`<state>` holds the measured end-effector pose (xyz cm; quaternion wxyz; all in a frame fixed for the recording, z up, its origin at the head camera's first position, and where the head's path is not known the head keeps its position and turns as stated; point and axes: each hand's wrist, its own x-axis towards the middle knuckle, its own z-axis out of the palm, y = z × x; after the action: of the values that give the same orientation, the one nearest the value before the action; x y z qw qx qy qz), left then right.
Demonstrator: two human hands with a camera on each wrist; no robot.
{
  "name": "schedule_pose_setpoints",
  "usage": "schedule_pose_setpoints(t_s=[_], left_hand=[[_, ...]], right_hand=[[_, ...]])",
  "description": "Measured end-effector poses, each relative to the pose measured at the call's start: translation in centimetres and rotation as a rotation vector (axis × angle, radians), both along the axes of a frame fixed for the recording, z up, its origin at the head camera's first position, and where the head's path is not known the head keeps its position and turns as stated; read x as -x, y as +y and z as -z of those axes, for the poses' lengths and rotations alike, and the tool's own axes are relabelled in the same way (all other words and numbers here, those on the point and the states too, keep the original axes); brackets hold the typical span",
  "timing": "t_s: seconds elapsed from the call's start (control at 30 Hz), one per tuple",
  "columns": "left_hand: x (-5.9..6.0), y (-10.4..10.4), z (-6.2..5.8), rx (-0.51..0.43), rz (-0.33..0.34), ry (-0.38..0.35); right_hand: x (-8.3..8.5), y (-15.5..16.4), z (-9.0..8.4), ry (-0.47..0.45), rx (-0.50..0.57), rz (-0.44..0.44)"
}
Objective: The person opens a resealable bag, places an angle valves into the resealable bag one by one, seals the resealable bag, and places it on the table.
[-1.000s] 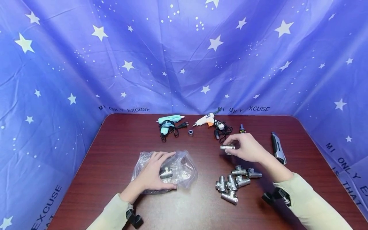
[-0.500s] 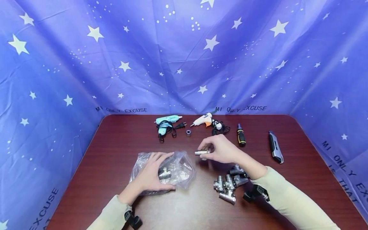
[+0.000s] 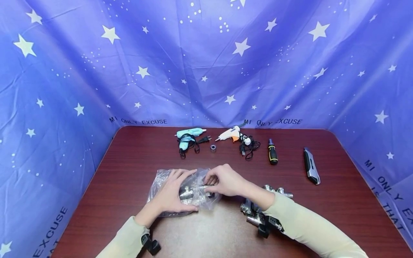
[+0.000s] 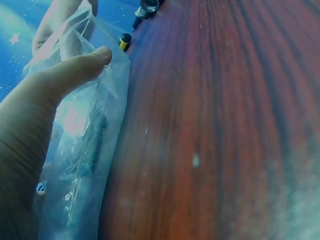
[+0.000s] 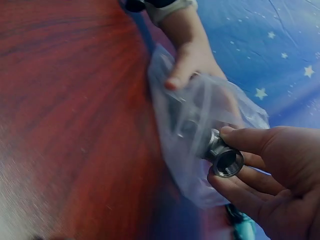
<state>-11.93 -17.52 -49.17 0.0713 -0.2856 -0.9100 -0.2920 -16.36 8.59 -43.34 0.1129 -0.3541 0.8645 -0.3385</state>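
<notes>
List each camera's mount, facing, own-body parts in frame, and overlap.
Head: on the head, forward and down at the table; left hand, right hand and sleeves show.
Left wrist: looks at the plastic bag; left thumb shows.
Right wrist: looks at the metal fitting in the right hand; left hand also shows.
Shared by head and right wrist: both hands, bag, fitting.

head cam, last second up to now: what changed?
The right hand moved left, carrying the metal fitting from near the screwdriver to the plastic bag. Its forearm now partly hides the loose fittings. No grip was taken or released.

Unchanged: left hand on the bag; screwdriver, utility knife and both glue guns in place.
</notes>
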Motion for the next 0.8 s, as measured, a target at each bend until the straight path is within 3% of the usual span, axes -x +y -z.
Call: schedule_pose_setpoints(t_s=[0.23,0.43,0.67,0.8], left_hand=[[0.1,-0.2,0.1,-0.027,0.001,0.016],[0.1,-0.3,-0.1,-0.031,0.011,0.016],[0.1,-0.2,-0.4,-0.012,0.006,0.014],[0.0,-0.1,-0.5,-0.008,0.002,-0.003]], right_hand=[[-0.9,-1.3,1.3,-0.014,0.014,-0.018],[-1.1,-1.9,1.7,0.025,-0.012,-0.098],[-1.0,-2.5,2.1,0.115,-0.042,-0.112],[-1.0,-2.7,2.4,0.220,-0.059,-0.090]])
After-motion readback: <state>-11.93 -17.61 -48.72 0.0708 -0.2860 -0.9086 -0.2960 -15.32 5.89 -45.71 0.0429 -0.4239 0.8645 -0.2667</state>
